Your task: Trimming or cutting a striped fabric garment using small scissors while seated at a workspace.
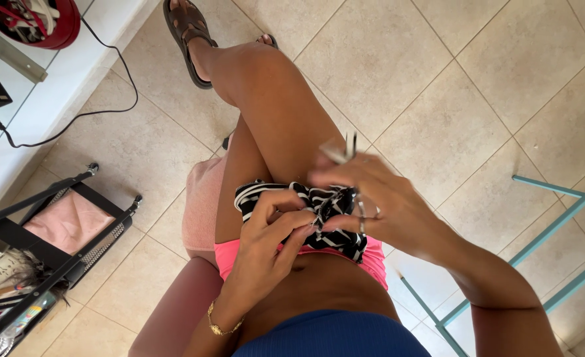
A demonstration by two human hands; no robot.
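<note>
A small black-and-white striped piece of fabric (332, 228) lies bunched in my lap, over pink shorts. My left hand (272, 228), with a gold bracelet at the wrist, pinches the fabric near its middle. My right hand (371, 198), wearing rings, is blurred from motion and holds the fabric's right side. A thin pale object (342, 151), perhaps a clip or small tool, sticks up from my right fingers; it is too blurred to name. I sit with legs crossed on a pink padded seat (203, 205).
A black metal cart (54, 231) with a pink cloth and cluttered items stands at the left. A white counter (61, 73) holds a red bowl (38, 23) and a black cable. A teal metal frame (550, 244) stands at the right on the beige tiled floor.
</note>
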